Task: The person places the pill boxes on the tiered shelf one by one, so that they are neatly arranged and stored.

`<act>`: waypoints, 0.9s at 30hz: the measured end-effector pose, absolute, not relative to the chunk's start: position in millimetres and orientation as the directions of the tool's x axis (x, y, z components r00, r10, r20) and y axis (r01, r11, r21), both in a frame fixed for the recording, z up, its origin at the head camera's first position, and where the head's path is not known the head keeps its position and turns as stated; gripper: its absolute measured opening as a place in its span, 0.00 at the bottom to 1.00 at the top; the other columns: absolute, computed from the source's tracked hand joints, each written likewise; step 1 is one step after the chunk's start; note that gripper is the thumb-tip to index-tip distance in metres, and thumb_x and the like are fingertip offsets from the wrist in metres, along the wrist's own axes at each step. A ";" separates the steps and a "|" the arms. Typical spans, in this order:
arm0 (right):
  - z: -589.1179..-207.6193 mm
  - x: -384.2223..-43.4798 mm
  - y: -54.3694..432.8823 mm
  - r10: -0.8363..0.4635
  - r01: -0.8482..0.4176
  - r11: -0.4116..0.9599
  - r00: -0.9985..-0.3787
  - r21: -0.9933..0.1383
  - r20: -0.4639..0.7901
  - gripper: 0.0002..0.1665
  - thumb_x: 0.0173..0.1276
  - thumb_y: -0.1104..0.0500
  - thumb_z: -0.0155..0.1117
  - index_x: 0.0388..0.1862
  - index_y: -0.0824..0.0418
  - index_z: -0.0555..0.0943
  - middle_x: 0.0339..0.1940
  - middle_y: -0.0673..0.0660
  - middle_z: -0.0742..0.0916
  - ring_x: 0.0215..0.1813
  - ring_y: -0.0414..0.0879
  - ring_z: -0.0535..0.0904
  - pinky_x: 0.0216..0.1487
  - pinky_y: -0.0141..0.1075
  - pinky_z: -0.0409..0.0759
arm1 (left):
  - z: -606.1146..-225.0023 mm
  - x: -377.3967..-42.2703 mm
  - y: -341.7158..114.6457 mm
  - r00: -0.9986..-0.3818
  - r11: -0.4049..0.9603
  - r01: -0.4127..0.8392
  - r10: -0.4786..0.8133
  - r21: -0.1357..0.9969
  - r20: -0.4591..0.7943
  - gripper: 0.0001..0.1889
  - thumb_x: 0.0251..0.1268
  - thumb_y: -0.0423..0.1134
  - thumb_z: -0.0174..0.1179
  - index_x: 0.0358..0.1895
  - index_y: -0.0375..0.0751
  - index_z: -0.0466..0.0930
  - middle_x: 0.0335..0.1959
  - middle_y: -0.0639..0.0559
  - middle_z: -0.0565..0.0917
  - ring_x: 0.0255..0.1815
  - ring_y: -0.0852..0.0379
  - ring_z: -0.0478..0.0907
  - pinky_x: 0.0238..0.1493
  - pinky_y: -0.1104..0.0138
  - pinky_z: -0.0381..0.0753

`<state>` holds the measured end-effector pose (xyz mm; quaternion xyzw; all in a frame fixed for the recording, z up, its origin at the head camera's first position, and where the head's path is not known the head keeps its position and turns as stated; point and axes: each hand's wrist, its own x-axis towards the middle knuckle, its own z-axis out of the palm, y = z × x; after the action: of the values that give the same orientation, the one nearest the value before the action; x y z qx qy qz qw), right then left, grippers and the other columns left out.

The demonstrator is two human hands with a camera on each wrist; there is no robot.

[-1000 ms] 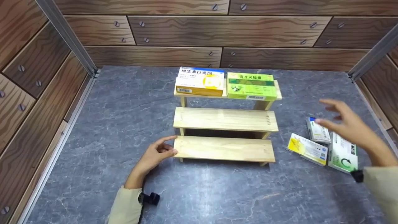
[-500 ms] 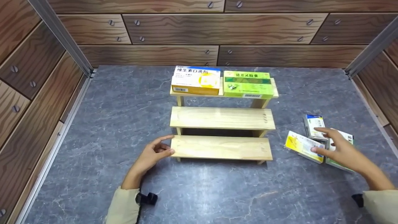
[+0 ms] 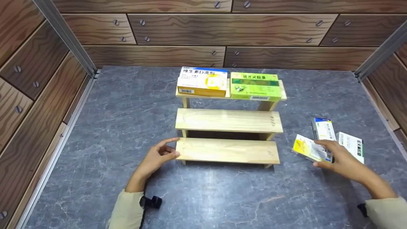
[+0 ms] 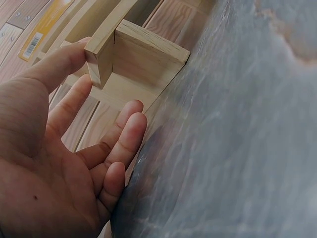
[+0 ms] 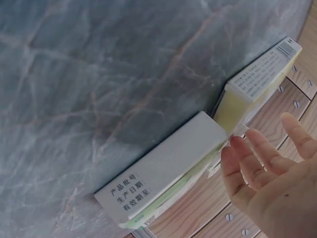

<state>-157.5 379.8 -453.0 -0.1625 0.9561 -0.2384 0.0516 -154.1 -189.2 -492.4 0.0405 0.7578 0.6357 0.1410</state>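
Observation:
My left hand rests on the left end of the lowest shelf of a three-step wooden rack. In the left wrist view, a fingertip and the thumb touch the board's corner while the other fingers bend loosely below. My right hand is over a yellow-and-white medicine box right of the rack. Its index finger lies over the far side of that box and its thumb is at the near side. The right wrist view shows fingers loosely spread beside the boxes.
A blue-and-white box and a green-and-white box lie beside the right hand. The rack's top step bears a vitamin D box and a green capsule box. Wood-patterned walls enclose the grey marbled table.
My right hand has come down and toward me, from above the boxes onto the yellow-and-white one. My left hand stays at the rack's lowest shelf.

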 end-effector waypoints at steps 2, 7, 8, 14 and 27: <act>-453.3 -157.9 379.2 -0.337 -0.281 0.840 -0.941 -0.465 -0.040 0.43 0.55 0.56 0.75 0.65 0.70 0.67 0.62 0.74 0.72 0.58 0.70 0.69 0.52 0.59 0.67 | -492.3 -154.0 -189.5 -0.958 0.187 -0.117 0.237 0.975 -0.160 0.29 0.62 0.38 0.65 0.67 0.41 0.71 0.40 0.44 0.82 0.35 0.57 0.77 0.41 0.67 0.76; -453.4 -158.1 378.3 -0.342 -0.298 0.856 -0.939 -0.422 -0.031 0.42 0.53 0.58 0.76 0.64 0.68 0.67 0.61 0.74 0.72 0.56 0.71 0.70 0.49 0.63 0.68 | -492.0 -153.5 -189.4 -0.959 0.188 -0.119 0.233 0.975 -0.162 0.29 0.62 0.39 0.66 0.67 0.42 0.71 0.40 0.44 0.82 0.35 0.57 0.78 0.40 0.67 0.76; -453.5 -158.0 378.3 -0.342 -0.299 0.859 -0.939 -0.415 -0.031 0.42 0.53 0.59 0.76 0.64 0.68 0.67 0.60 0.74 0.72 0.55 0.71 0.70 0.49 0.63 0.68 | -492.2 -153.7 -189.2 -0.958 0.188 -0.120 0.235 0.975 -0.164 0.29 0.62 0.39 0.66 0.67 0.42 0.71 0.40 0.44 0.82 0.35 0.57 0.78 0.40 0.67 0.76; -455.3 -157.9 377.0 -0.334 -0.294 0.871 -0.942 -0.393 -0.035 0.40 0.53 0.61 0.76 0.63 0.67 0.69 0.58 0.76 0.72 0.50 0.68 0.72 0.45 0.60 0.70 | -492.1 -155.3 -189.2 -0.958 0.187 -0.116 0.239 0.975 -0.160 0.29 0.62 0.38 0.65 0.67 0.41 0.71 0.40 0.44 0.82 0.35 0.57 0.77 0.39 0.68 0.76; -458.6 -161.6 368.6 -0.331 -0.334 0.898 -0.942 -0.286 0.058 0.35 0.50 0.60 0.77 0.57 0.64 0.75 0.53 0.70 0.76 0.43 0.58 0.69 0.40 0.47 0.63 | -495.0 -154.9 -190.0 -0.958 0.197 -0.117 0.237 0.973 -0.163 0.29 0.62 0.40 0.65 0.67 0.44 0.71 0.40 0.46 0.81 0.36 0.55 0.77 0.40 0.66 0.75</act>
<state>-161.6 368.6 -458.6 -0.1707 0.9742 -0.1477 -0.0040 -154.9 -190.0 -495.0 0.0396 0.7609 0.6324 0.1397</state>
